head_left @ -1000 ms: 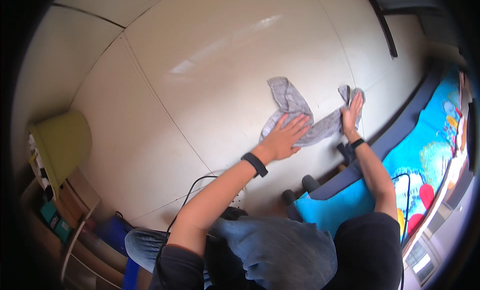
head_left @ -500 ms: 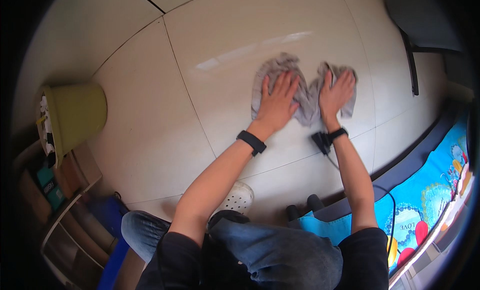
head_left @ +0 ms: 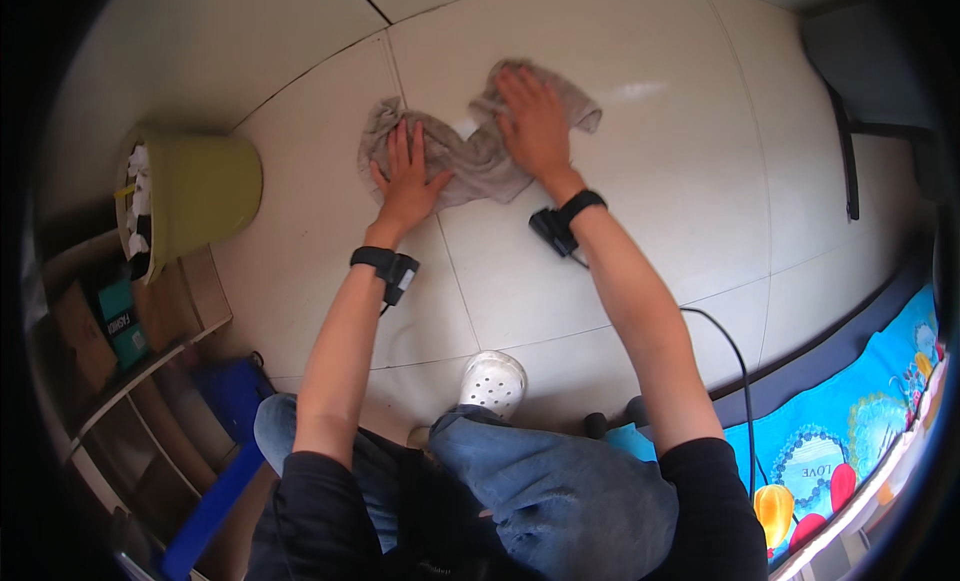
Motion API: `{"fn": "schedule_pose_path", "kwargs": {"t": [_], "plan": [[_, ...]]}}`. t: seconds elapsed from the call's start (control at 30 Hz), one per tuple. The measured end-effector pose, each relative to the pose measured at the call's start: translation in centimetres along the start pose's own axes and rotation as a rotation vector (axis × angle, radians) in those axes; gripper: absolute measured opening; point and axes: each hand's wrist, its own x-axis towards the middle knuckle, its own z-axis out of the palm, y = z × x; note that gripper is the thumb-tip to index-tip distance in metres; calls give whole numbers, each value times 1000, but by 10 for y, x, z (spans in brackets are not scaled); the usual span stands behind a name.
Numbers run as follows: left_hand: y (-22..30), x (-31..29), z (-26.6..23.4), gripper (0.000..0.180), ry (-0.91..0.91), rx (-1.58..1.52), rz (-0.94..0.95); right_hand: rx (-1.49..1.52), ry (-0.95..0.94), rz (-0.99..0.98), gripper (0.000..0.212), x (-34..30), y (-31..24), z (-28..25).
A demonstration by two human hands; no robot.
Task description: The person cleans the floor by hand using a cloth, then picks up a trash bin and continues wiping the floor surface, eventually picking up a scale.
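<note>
A crumpled grey-brown cloth lies spread on the pale tiled floor. My left hand presses flat on the cloth's left end, fingers apart and stretched out. Farther up and to the right, my right hand rests on the cloth's other end, its fingers extended over the fabric. Between the two hands the cloth bunches into folds. Each wrist wears a black band with a small black device; a black cable runs back along my right arm.
On the left a green bin with white contents stands by the wall, above a shelf unit with boxes. A blue patterned cover lies at lower right. A dark chair-like piece stands upper right. My white clog is below.
Both hands have slid the cloth left across the floor. My right hand has moved farther forward, and my left hand now lies lower than the right.
</note>
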Motion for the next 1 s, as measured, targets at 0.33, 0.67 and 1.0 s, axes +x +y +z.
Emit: {"fn": "schedule_pose_path", "kwargs": {"t": [0.33, 0.67, 1.0], "plan": [[-57, 0, -47, 101, -192, 20, 321, 101, -293, 101, 69, -111, -107, -24], [41, -3, 10, 114, -182, -166, 552, -278, -62, 471, 63, -171, -15, -81], [88, 46, 44, 90, 337, -236, 279, -258, -91, 371, 61, -173, 4, -92]]}}
